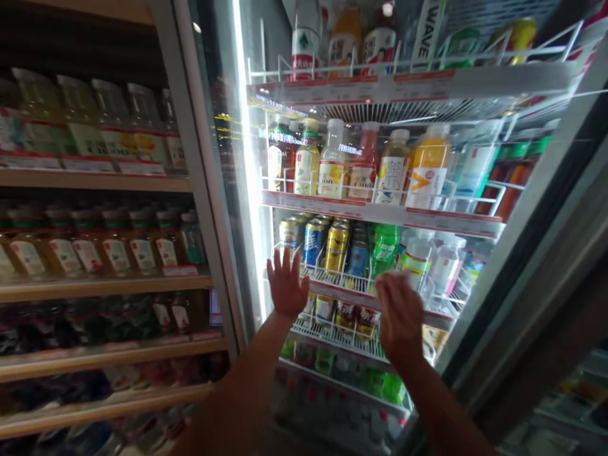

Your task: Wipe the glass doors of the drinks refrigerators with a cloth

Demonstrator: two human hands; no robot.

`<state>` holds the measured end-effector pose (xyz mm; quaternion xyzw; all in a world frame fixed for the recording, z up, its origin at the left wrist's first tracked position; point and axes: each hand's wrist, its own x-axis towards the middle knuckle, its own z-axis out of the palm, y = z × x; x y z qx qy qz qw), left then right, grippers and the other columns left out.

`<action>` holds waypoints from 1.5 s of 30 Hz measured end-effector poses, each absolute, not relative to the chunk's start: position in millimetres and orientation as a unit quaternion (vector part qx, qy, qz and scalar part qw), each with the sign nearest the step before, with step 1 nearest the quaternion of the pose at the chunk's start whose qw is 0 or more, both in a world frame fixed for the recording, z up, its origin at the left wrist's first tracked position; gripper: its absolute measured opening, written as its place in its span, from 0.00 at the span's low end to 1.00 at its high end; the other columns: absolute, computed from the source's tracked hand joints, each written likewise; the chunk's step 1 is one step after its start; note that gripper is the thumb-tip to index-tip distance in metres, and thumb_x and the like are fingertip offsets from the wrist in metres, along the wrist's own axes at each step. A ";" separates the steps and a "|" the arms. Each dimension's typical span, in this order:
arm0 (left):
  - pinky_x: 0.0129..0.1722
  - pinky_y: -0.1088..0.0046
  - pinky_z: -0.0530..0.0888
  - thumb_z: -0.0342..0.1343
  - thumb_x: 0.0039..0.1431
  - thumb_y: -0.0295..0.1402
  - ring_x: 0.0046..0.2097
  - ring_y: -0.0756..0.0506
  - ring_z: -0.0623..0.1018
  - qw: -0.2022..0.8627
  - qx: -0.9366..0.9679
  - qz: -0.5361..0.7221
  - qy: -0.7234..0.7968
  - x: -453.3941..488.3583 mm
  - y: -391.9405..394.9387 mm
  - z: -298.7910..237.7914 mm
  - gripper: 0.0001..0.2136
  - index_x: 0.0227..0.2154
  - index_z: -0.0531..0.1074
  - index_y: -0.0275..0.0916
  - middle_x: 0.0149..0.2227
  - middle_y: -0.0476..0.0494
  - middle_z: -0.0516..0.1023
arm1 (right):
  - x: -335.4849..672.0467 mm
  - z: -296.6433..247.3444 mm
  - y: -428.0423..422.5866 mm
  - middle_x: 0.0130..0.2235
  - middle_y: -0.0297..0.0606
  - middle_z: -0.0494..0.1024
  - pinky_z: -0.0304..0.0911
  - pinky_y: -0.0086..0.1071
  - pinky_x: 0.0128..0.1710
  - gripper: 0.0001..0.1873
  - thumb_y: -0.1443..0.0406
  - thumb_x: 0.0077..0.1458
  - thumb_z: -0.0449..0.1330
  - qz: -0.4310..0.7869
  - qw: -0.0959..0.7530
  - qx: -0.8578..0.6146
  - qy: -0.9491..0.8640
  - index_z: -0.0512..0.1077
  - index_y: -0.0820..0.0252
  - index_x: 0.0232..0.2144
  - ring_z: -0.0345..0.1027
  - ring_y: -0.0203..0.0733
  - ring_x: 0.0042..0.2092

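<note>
My left hand (287, 285) is raised with its fingers spread, palm toward the glass door (228, 190) of a lit drinks cooler. It appears to rest on the glass, in front of the cans. My right hand (401, 316) is up to the right, blurred, its fingers pressed together around a pale cloth-like piece (392, 278) near the fingertips. That piece is mostly covered by the fingers. Behind the hands are a gold can (337, 247), a blue can (312, 244) and a green bottle (384, 247) on a wire shelf.
More cooler shelves hold bottles, among them an orange juice bottle (430, 164). Streaks of light reflect on the glass. At left, wooden shelves (95, 180) carry rows of bottles. A dark door frame (532, 234) slants along the right side.
</note>
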<state>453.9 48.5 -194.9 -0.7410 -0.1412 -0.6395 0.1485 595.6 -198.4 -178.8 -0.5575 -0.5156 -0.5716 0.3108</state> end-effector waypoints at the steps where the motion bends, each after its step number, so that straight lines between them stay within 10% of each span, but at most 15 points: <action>1: 0.70 0.46 0.45 0.40 0.72 0.39 0.73 0.33 0.42 0.148 -0.742 -0.638 -0.142 453.8 48.7 -195.1 0.30 0.72 0.41 0.38 0.74 0.36 0.41 | 589.5 -183.2 -194.3 0.62 0.44 0.70 0.53 0.45 0.68 0.35 0.78 0.62 0.46 -0.533 0.279 -0.565 -0.565 0.55 0.61 0.70 0.55 0.47 0.69; 9: 0.70 0.46 0.45 0.41 0.71 0.40 0.73 0.34 0.42 0.138 -0.740 -0.642 -0.144 454.1 49.0 -195.8 0.30 0.72 0.42 0.40 0.73 0.37 0.43 | 608.8 -116.5 -188.2 0.66 0.48 0.64 0.57 0.59 0.64 0.31 0.73 0.64 0.52 -0.647 0.384 -0.544 -0.372 0.59 0.59 0.68 0.52 0.60 0.69; 15: 0.70 0.46 0.46 0.42 0.71 0.39 0.73 0.34 0.43 0.138 -0.739 -0.643 -0.142 453.5 48.8 -194.6 0.31 0.72 0.43 0.39 0.73 0.36 0.44 | 571.9 -144.7 -157.8 0.65 0.38 0.67 0.56 0.44 0.66 0.37 0.78 0.62 0.46 -0.510 0.256 -0.571 -0.591 0.50 0.52 0.71 0.54 0.45 0.69; 22: 0.70 0.44 0.47 0.43 0.71 0.38 0.73 0.34 0.44 0.143 -0.738 -0.644 -0.139 452.9 49.2 -194.3 0.31 0.72 0.42 0.39 0.73 0.35 0.44 | 596.2 -84.2 -159.2 0.68 0.44 0.61 0.55 0.59 0.65 0.36 0.75 0.63 0.49 -0.644 0.381 -0.530 -0.398 0.52 0.55 0.71 0.50 0.58 0.70; 28: 0.70 0.44 0.47 0.44 0.70 0.38 0.73 0.34 0.44 0.140 -0.739 -0.643 -0.147 453.0 50.2 -195.3 0.31 0.72 0.42 0.40 0.73 0.35 0.46 | 564.7 -97.6 -137.1 0.68 0.34 0.62 0.56 0.44 0.66 0.40 0.78 0.64 0.47 -0.519 0.238 -0.548 -0.612 0.43 0.47 0.72 0.52 0.44 0.70; 34: 0.70 0.46 0.46 0.43 0.71 0.38 0.73 0.34 0.43 0.138 -0.736 -0.649 -0.134 452.1 51.5 -193.9 0.30 0.72 0.42 0.41 0.73 0.38 0.44 | 578.8 -55.6 -133.6 0.68 0.40 0.61 0.54 0.54 0.66 0.38 0.76 0.65 0.48 -0.622 0.389 -0.528 -0.428 0.46 0.51 0.72 0.49 0.54 0.71; 40: 0.71 0.47 0.44 0.44 0.71 0.38 0.73 0.34 0.43 0.145 -0.736 -0.647 -0.134 452.5 53.4 -194.0 0.31 0.72 0.42 0.40 0.74 0.40 0.42 | 552.9 -73.9 -118.8 0.69 0.35 0.59 0.53 0.40 0.68 0.32 0.72 0.66 0.50 -0.516 0.177 -0.534 -0.646 0.52 0.58 0.70 0.44 0.40 0.72; 45: 0.71 0.47 0.44 0.44 0.70 0.38 0.73 0.34 0.44 0.139 -0.734 -0.651 -0.135 453.5 56.2 -193.5 0.31 0.72 0.42 0.42 0.74 0.42 0.42 | 581.0 -31.9 -135.2 0.69 0.40 0.58 0.50 0.54 0.69 0.37 0.76 0.65 0.46 -0.610 0.392 -0.560 -0.401 0.46 0.54 0.72 0.44 0.51 0.72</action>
